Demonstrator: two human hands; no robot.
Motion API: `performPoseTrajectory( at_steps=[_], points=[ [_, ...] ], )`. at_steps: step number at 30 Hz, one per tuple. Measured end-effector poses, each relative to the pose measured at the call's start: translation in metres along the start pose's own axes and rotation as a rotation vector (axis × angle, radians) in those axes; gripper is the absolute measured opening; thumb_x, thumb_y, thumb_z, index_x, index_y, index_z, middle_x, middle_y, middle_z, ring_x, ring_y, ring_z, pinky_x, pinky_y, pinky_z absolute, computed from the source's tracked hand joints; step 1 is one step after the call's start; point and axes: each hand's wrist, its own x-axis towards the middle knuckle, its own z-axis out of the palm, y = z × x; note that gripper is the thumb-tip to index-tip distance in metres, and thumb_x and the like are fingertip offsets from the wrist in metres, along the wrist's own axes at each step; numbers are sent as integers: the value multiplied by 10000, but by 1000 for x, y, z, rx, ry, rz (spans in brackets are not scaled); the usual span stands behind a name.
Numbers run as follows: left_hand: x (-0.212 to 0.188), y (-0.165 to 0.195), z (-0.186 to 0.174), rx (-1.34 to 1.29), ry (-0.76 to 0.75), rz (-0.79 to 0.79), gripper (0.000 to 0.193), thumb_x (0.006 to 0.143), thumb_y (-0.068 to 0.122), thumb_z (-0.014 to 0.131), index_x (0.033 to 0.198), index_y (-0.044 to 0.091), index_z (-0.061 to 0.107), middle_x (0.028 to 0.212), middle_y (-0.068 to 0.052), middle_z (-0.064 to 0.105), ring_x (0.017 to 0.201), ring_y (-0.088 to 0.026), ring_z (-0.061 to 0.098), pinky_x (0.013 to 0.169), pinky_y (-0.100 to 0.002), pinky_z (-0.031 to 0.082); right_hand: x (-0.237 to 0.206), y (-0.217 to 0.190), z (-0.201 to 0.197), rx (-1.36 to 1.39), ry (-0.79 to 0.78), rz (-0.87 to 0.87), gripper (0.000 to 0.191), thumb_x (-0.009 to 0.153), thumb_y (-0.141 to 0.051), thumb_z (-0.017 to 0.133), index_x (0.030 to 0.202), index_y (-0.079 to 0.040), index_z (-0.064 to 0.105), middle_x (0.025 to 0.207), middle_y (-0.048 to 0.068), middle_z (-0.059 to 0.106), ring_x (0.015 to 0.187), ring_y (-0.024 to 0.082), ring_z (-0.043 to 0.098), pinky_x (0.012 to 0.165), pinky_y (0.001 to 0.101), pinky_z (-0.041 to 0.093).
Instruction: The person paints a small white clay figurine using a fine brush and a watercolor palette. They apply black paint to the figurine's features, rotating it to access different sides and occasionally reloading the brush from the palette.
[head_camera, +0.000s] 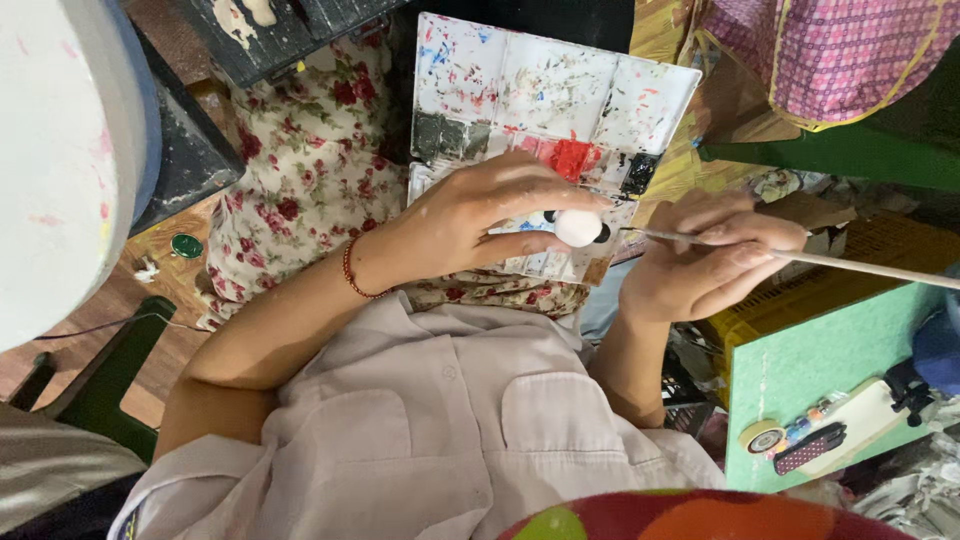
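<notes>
The left hand (480, 215) pinches a small white ball (578, 228) with black spots over the paint tray (555, 90). The right hand (705, 255) is pressed around a thin brush (850, 263). The ball is mostly white; few spots are painted.

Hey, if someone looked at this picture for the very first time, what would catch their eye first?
Probably the paint palette at the top middle, white and smeared with red, black and blue, resting on a flowered cloth. Just below it, the left hand pinches a small white and black figure, while the right hand holds a thin brush with its tip toward the figure.
</notes>
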Motion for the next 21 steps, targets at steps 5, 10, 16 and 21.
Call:
performPoseTrajectory(
  at_steps=[5,10,16,21],
  points=[
    [-1,-1,0,19,-14,1,547,994,106,774,1486,186,547,1349,-43,648,1239,-247,654,1088,-391,552,6,-3,-6,22,-42,-49,332,1166,-364,336,1049,-54,350,723,117,407,579,175,355,588,302,312],
    [0,2,-1,40,-34,-30,552,986,71,772,1479,222,576,1358,-38,616,1232,-245,644,1073,-378,555,8,-11,-2,53,-94,-43,325,1160,-352,386,1035,-56,345,718,98,389,568,187,358,568,301,318],
    [1,3,0,68,-35,-31,510,1000,70,760,1451,257,614,1374,-16,591,1182,-211,642,1030,-347,576,7,-20,3,212,-156,124,332,1168,-363,451,1070,-62,355,768,84,381,559,142,343,504,275,323],
    [1,3,1,64,-36,-48,481,998,58,754,1420,262,645,1368,-17,596,1151,-201,646,993,-340,580,5,-24,5,246,-196,177,348,1176,-390,458,1096,-64,368,772,83,402,572,130,353,523,280,325]
  ],
)
